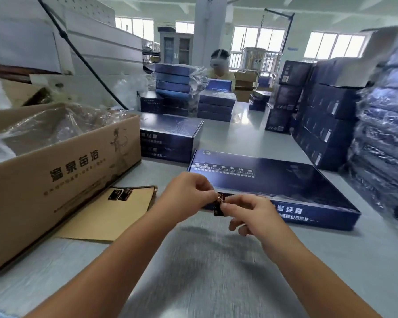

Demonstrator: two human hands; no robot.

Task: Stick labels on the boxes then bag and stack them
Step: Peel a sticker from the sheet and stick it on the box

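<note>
A flat dark blue box (274, 182) lies on the grey table straight ahead of me. Just in front of its near edge, my left hand (186, 196) and my right hand (248, 212) meet and both pinch a small dark label (218, 208) between fingertips above the table. A tan backing sheet (110, 214) with two dark labels (120, 194) on it lies to the left. Another blue box (170, 136) sits behind, on top of a second one.
A big brown carton (55, 180) with clear plastic bags inside stands at the left. Stacks of blue boxes (326, 125) and bagged boxes (381, 143) fill the right side. More bagged stacks (177, 88) stand across the table, where another person (220, 67) sits.
</note>
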